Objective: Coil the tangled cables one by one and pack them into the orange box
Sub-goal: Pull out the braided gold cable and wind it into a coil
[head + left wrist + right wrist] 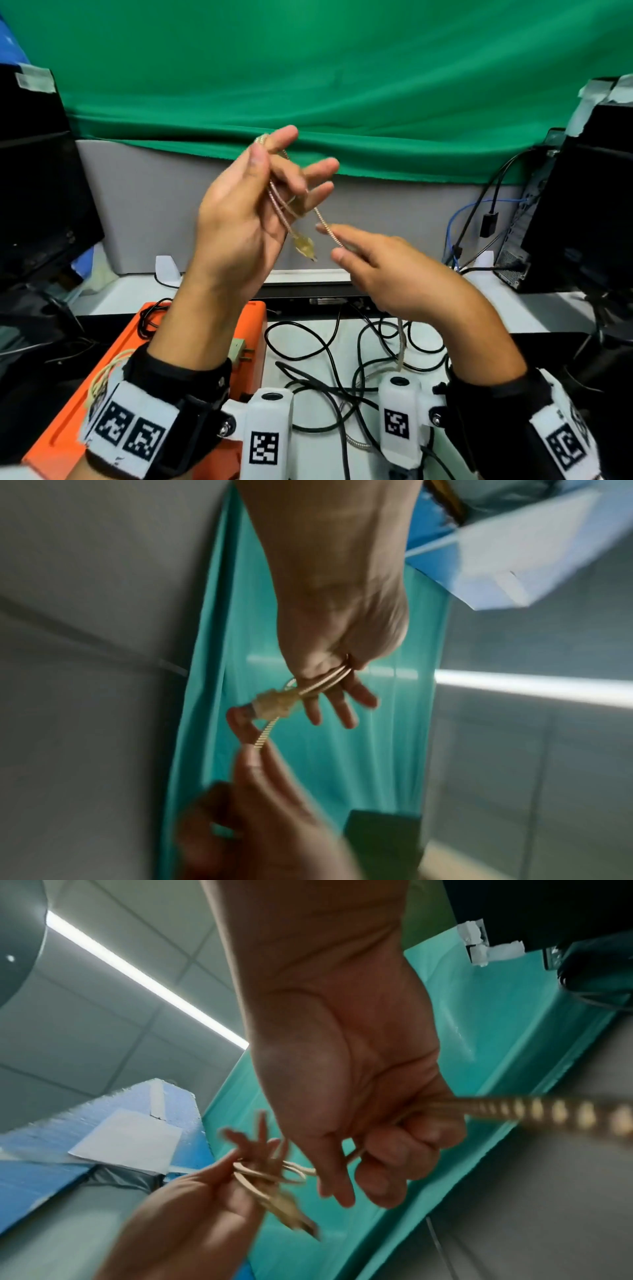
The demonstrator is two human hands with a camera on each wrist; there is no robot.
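Green backdrop (342, 68); both hands coil gold cable (325, 224) (mid-air).

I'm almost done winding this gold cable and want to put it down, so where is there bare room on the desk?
Bare white desk shows only in small gaps inside the tangled black cables right of the orange box. That middle stretch is crowded. The box's flat orange surface near its front-left edge looks free; behind it lie a cream cable and a black cable loop.

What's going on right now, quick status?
Left hand has gold cable looped round its fingers. Right hand pinches the free run. Orange box open below left. Black cables tangled on the desk.
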